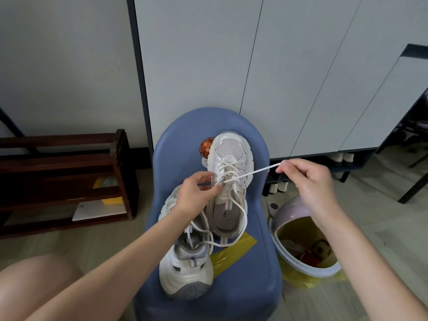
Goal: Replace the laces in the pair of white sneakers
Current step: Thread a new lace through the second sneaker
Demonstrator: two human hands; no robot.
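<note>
Two white sneakers point(228, 181) sit on the blue stool point(183, 140). Left hand point(196, 193) pinches the far shoe's eyelet area; right hand point(308, 179) pinches the taut lace point(252, 173) stretched between them. Best keep the left fingers bracing the shoe while drawing the lace straight outward, steadily, avoiding snags.

Your far white sneaker point(229, 172) lies sole-down, toe pointing far, its white lace point(251, 173) drawn taut to the right, the rest looping loose. The near sneaker point(185, 262) lies left, heel toward you.
</note>
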